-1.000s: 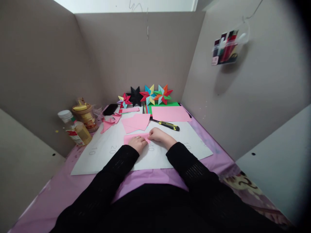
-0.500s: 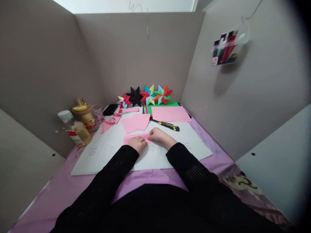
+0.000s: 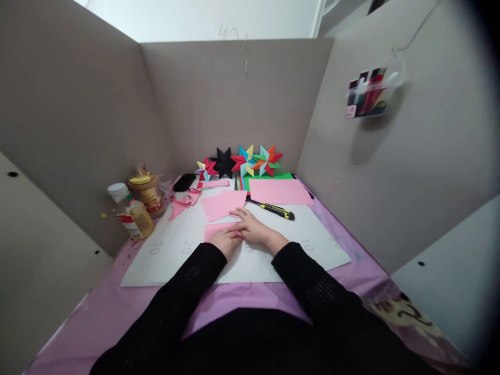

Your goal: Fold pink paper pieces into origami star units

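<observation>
A folded piece of pink paper (image 3: pixel 212 228) lies flat on the white sheet in front of me, its right part hidden under my hands. My left hand (image 3: pixel 225 241) rests on it, fingers laid flat. From the right, my right hand (image 3: pixel 253 228) reaches over it with fingers stretched out, its fingertips meeting or overlapping those of the left. Just beyond are loose pink paper squares (image 3: pixel 222 203), partly overlapping. A black and yellow utility knife (image 3: pixel 275 210) lies to the right of them.
Folded paper stars (image 3: pixel 245 160) stand along the back wall. A larger pink sheet (image 3: pixel 280 191) lies over coloured paper. On the left are folded pink pieces (image 3: pixel 183 204), a glue bottle (image 3: pixel 135 216), a brown jar (image 3: pixel 150 192) and a black phone (image 3: pixel 185 182). The white sheet (image 3: pixel 156 271) covers purple cloth.
My right hand has gone from a pinch at the paper's right end to stretched fingers reaching over towards my left hand. The left hand stays on the paper. The whole view has shifted slightly.
</observation>
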Action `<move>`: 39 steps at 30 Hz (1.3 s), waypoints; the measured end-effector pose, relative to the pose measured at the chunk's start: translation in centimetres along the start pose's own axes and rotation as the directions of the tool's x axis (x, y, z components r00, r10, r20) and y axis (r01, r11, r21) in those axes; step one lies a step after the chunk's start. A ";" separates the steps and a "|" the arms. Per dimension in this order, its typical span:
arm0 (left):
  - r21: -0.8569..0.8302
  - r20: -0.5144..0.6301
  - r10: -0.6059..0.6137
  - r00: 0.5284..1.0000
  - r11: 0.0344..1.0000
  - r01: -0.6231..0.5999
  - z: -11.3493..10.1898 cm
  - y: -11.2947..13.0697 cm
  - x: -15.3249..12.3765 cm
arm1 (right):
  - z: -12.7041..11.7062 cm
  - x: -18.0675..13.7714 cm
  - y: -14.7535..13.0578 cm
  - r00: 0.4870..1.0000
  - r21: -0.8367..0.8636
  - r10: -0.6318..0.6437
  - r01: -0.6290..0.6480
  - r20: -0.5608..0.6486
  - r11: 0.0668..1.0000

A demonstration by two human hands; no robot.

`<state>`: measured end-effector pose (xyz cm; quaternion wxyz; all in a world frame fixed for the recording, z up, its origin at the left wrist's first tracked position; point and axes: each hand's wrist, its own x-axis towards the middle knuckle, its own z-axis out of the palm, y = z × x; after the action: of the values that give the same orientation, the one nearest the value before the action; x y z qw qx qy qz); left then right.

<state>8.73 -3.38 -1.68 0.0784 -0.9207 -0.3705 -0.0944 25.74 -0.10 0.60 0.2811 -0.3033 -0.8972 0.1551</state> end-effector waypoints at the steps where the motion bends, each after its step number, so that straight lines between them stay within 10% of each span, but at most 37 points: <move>1: -0.004 -0.002 0.007 1.000 1.000 -0.007 0.0 0.0 -0.1 | 0.2 0.1 -0.1 1.000 -0.025 0.000 0.001 0.029 1.000; 25: -0.154 0.115 -0.039 0.993 0.987 0.056 0.6 -0.4 -0.4 | 1.0 2.1 -1.3 0.960 -0.521 0.210 -0.084 0.187 0.849; 39: -0.151 0.065 -0.041 0.997 0.987 0.050 0.7 -0.2 -0.8 | -1.6 -1.1 1.1 0.905 -0.542 0.424 -0.365 -0.018 0.757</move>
<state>8.09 -3.57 -2.56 -0.0059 -0.9178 -0.3853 -0.0957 27.88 0.19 0.90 0.0985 -0.5428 -0.8335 -0.0287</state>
